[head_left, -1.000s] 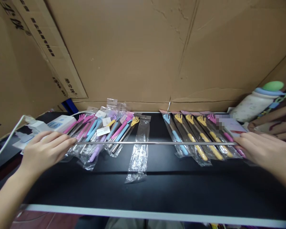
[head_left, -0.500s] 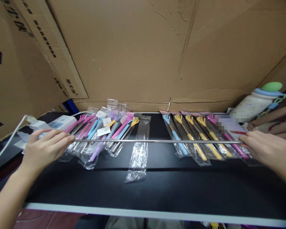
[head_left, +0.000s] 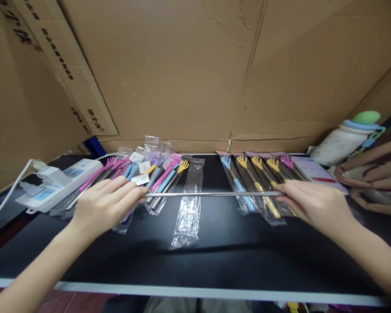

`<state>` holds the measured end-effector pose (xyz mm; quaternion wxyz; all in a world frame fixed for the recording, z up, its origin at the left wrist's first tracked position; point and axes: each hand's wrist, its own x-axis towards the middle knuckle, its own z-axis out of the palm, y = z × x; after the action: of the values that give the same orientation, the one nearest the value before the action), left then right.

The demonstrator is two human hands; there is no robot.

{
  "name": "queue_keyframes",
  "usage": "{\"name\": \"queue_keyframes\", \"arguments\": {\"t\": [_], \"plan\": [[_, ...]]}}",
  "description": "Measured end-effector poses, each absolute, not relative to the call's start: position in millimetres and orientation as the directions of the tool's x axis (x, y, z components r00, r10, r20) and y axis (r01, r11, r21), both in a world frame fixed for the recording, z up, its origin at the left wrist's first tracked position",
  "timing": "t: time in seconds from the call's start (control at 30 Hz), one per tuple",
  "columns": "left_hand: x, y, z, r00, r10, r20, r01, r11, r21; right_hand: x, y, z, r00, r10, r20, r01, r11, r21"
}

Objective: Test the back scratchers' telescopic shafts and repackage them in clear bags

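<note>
Between my two hands a thin metal rod (head_left: 211, 194) runs level above the table, looking like the shaft of a back scratcher; its ends are hidden in my fists. My left hand (head_left: 109, 202) closes on its left end, in front of a pile of bagged back scratchers (head_left: 164, 174) in pink, blue, purple and yellow. The fingers of my right hand (head_left: 313, 202) wrap round the right end, in front of a row of bagged back scratchers (head_left: 244, 163), blue, yellow and pink. Below the rod lies a flat clear plastic bag (head_left: 187, 221).
A white power strip (head_left: 61, 184) with plugs and a cable is at the left. On the right are a phone (head_left: 316, 171), a leaning bottle (head_left: 342, 141) and a brown fabric item (head_left: 371, 174). Cardboard (head_left: 182, 78) walls the back of the black table (head_left: 234, 265).
Both hands have moved inward toward each other, and the stretch of rod between them is much shorter. The power strip and phone show more fully.
</note>
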<state>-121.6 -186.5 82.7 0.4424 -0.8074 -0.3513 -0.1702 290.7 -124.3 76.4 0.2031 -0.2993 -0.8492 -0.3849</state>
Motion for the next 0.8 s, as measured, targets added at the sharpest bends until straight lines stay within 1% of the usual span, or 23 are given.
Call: {"name": "queue_keyframes", "arguments": {"t": [0.13, 0.33, 0.47, 0.53, 0.67, 0.8], "plan": [[-97, -178, 81, 0.705, 0.425, 0.568, 0.708, -0.460, -0.535, 256, -130, 82, -0.758, 0.348, 0.552, 0.632, 0.603, 0.487], [-77, -169, 75, 0.658, 0.458, 0.597, 0.749, -0.473, -0.463, 233, -131, 73, -0.720, 0.385, 0.578, 0.667, 0.614, 0.423], [-56, -172, 75, 0.705, 0.453, 0.546, 0.699, -0.574, -0.427, 216, -142, 71, -0.752, 0.379, 0.539, 0.619, 0.686, 0.382], [-43, -173, 76, 0.706, 0.459, 0.540, 0.697, -0.586, -0.413, 205, -149, 74, -0.744, 0.380, 0.550, 0.626, 0.686, 0.372], [-27, -171, 80, 0.674, 0.467, 0.572, 0.727, -0.555, -0.405, 191, -155, 79, -0.703, 0.398, 0.590, 0.672, 0.644, 0.367], [-27, -163, 73, 0.675, 0.484, 0.558, 0.727, -0.569, -0.385, 189, -147, 73, -0.706, 0.407, 0.580, 0.670, 0.648, 0.361]]}}
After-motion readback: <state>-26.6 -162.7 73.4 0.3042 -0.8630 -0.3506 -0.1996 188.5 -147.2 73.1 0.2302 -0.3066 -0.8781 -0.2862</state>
